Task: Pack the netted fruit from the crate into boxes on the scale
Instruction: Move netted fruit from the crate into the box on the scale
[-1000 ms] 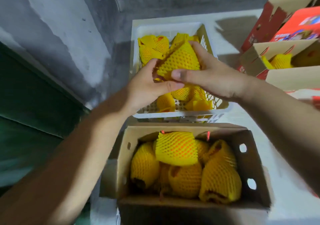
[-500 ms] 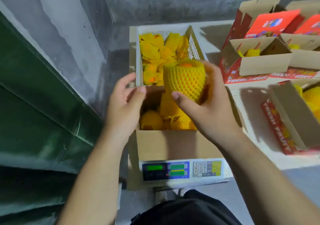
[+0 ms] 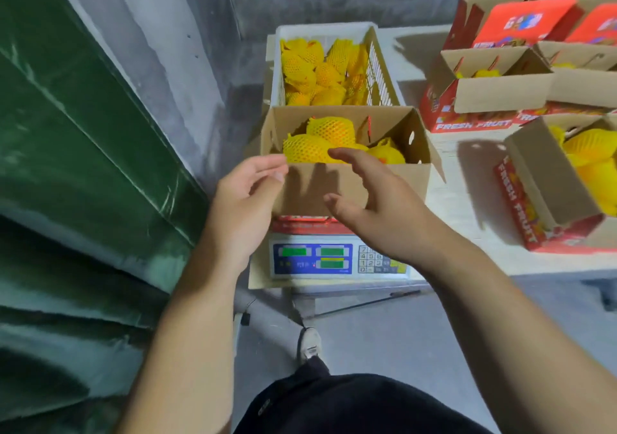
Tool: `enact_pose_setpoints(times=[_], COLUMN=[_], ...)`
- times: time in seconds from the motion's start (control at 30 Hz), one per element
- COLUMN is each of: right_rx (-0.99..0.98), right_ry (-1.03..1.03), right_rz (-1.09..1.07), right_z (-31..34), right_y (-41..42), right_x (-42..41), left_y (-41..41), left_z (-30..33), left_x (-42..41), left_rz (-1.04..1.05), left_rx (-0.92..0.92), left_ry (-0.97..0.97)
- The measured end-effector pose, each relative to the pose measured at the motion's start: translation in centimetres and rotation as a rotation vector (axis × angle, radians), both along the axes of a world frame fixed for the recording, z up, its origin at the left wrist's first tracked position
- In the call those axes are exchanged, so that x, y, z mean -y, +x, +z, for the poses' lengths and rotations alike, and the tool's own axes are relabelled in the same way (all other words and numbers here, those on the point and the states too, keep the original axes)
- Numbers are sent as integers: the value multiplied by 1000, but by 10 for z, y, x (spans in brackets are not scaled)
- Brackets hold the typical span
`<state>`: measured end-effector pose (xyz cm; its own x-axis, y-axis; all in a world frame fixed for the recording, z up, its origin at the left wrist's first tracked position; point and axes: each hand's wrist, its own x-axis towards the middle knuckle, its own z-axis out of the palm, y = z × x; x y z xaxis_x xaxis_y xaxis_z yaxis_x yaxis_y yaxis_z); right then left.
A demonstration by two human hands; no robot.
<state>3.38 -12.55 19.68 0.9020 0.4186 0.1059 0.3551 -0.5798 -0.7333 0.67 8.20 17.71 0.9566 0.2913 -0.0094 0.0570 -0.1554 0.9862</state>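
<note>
Left hand: the left hand [image 3: 245, 199] hangs just in front of the near wall of the box, at its left corner, fingers loosely bent and pointing right, with nothing in it; whether the fingertips touch the cardboard is hard to tell through the blur.
Right hand: the right hand [image 3: 377, 204] is spread with fingers apart and relaxed, over the near rim of the box, holding nothing.
Box on the scale: an open brown cardboard box [image 3: 397, 179] sits on the scale [image 3: 314, 261], flaps up, a red printed base showing under its near wall.
Fruit in the box: several yellow netted fruit [image 3: 310, 148] lie inside, one against the far wall, others along the near wall and towards the right.
Crate: a white plastic crate [image 3: 380, 69] stands directly behind the box, touching or nearly touching it, with more netted fruit [image 3: 320, 73] heaped inside.
Scale display: green readouts and a keypad face the person; the digits are too small to read.
Other boxes: on the white table [image 3: 467, 206] to the right stand red-and-brown cartons [image 3: 500, 89] printed FRESH FRUIT, flaps open, some with yellow netted fruit inside.
Surroundings: a green sheet [image 3: 83, 166] covers the left side, a grey wall [image 3: 200, 32] behind it.
</note>
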Motion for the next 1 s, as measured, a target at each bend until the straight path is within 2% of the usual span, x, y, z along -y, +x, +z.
enact_pose_setpoints(times=[0.13, 0.43, 0.7, 1.0], right_rx=[-19, -97, -136, -171], right_ry=[103, 231, 252, 239], right_rz=[-11, -17, -12, -65], right_z=[-1, 0, -9, -19], right_y=[-32, -66, -60, -24], right_x=[18, 35, 41, 38], left_y=[-44, -93, -89, -43], left_z=[1, 11, 5, -6], left_x=[18, 27, 33, 28], left_rz=[37, 79, 63, 85], left_rx=[-19, -2, -9, -28], left_ry=[-119, -123, -111, -113])
